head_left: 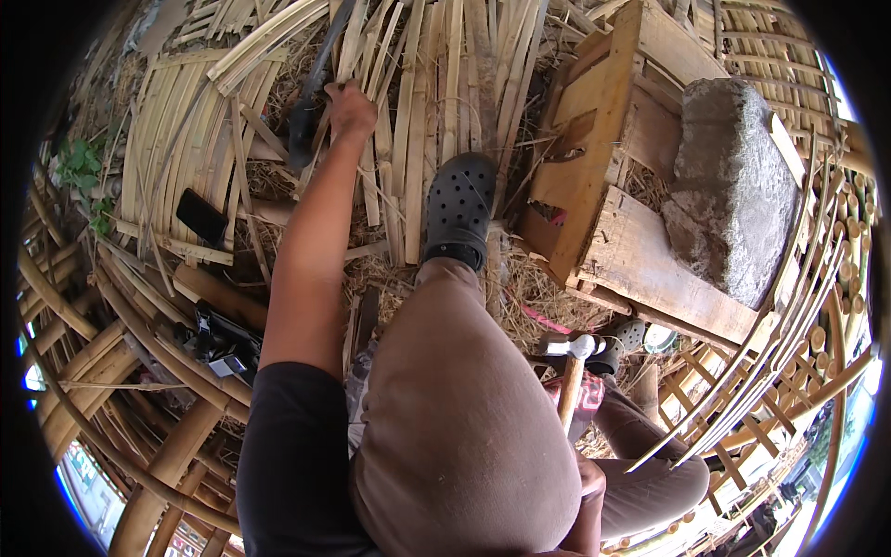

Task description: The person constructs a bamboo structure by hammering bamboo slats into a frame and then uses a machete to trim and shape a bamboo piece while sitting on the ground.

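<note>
My left hand (353, 110) reaches forward over the split bamboo strips (413, 121), its fingers curled together. What they pinch is too small to make out. Just left of these fingers lies a long dark tool (316, 93) with a thick black end, shaped like a machete. Low on the right, my right hand (591, 480) is partly hidden behind my thigh. It grips a hammer (570, 381) by its wooden handle, the metal head pointing up; my leg covers the lower handle. My foot in a dark clog (460, 200) presses on the strips.
A wooden crate (659, 241) with a big grey stone block (733, 176) on it stands at the right. To the left are a black phone (201, 216), a slatted bamboo panel (186, 139) and a black item (223, 343). Bamboo poles (158, 473) frame the sides; straw covers the ground.
</note>
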